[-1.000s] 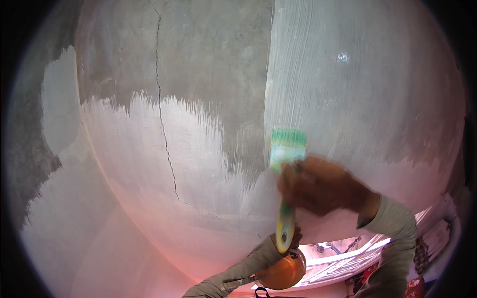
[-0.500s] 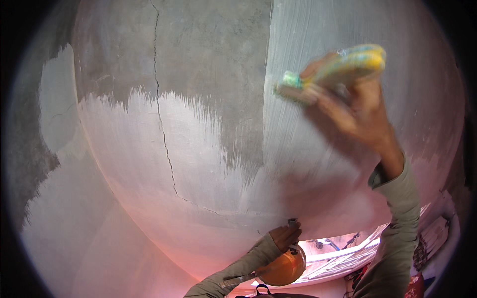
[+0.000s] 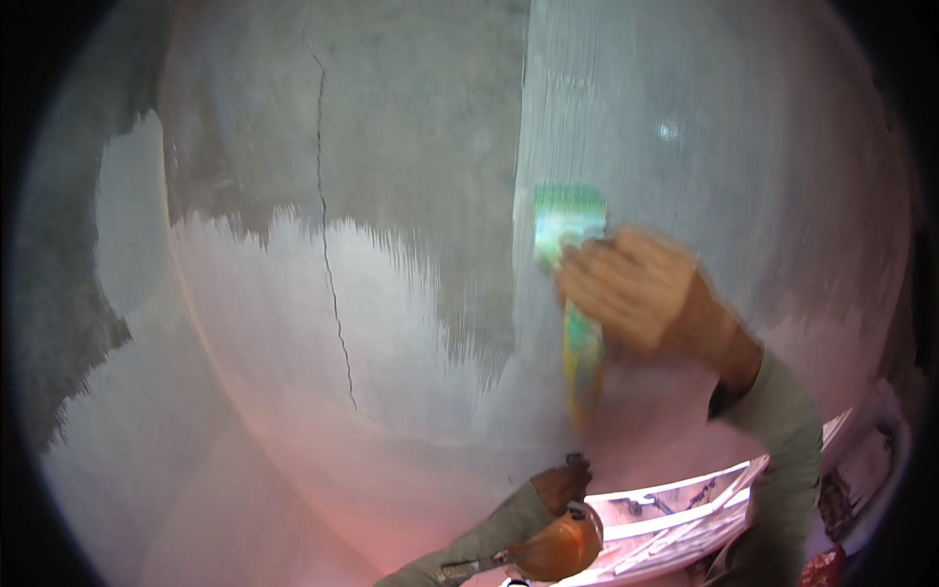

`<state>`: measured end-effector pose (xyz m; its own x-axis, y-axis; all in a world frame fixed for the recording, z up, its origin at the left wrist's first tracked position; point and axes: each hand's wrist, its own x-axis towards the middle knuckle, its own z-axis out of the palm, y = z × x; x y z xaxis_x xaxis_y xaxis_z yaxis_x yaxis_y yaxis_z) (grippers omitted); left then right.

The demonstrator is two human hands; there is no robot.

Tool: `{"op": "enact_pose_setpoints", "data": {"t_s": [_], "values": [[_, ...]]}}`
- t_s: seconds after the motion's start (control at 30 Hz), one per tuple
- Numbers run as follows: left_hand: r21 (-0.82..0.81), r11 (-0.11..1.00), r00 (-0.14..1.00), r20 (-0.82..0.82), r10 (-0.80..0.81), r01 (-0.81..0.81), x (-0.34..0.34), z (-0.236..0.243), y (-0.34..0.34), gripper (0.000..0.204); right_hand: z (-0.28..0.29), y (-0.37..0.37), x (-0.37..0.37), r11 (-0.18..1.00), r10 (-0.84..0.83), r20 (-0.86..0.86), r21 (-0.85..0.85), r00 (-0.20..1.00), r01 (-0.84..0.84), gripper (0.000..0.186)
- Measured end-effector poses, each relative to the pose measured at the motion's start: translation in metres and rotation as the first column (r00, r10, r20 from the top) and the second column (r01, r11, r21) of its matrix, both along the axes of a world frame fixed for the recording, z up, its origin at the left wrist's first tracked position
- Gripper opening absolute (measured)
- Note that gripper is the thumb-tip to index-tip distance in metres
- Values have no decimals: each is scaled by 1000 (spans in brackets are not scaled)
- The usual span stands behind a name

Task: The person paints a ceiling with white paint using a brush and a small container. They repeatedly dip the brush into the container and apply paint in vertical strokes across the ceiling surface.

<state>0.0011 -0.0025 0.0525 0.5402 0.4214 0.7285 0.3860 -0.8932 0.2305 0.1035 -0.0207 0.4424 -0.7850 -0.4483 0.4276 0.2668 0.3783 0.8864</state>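
My right hand (image 3: 636,289) grips a wide paintbrush (image 3: 584,338), its handle pointing down and its bristle end up against the wall. Pale wet-looking strokes run up the wall from the bristles, and green and white paint smears the brush. Low in the middle, my left hand (image 3: 564,486) is closed near the wall's lower edge. A small dark piece sticks up past its fingers, but what they hold is hidden. Just below that hand is an orange rounded container (image 3: 565,550), with a smeared stick-like piece (image 3: 465,569) beside it along my forearm.
The grey wall (image 3: 421,127) has ragged pale painted areas and a long thin crack (image 3: 323,196). An adjoining wall (image 3: 137,430) stands at the left, partly painted. Below right is a bright opening with white bars (image 3: 675,504). A red thing (image 3: 824,567) lies at the lower right.
My right hand has turned the brush from a sideways tilt to bristles up, bringing it down and left onto the wall. My left hand stays near the orange container; the view has shifted slightly.
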Motion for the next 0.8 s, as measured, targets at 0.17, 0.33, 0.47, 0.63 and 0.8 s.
{"op": "enact_pose_setpoints", "data": {"t_s": [0.17, 0.33, 0.47, 0.63, 0.8], "values": [[174, 985, 991, 128, -41, 18, 8, -14, 1, 42, -11, -18, 12, 910, 82, -28, -406, 996, -86, 22], [212, 977, 988, 145, -47, 15, 6, -20, 6, 43, 92, -10, 4, 753, 86, -268, -612, 959, -239, 20], [212, 976, 992, 109, -64, 40, 5, -29, 10, 43, 182, 1, 7, 852, 24, -369, -478, 929, -212, 27], [165, 986, 985, 172, -29, 0, 2, -40, 11, 43, 261, 0, -26, 743, 115, -384, -579, 916, -336, 17], [228, 970, 979, 163, -123, 84, 10, -39, 23, 42, 312, 3, -19, 693, 146, -428, -599, 892, -401, 16]]}}
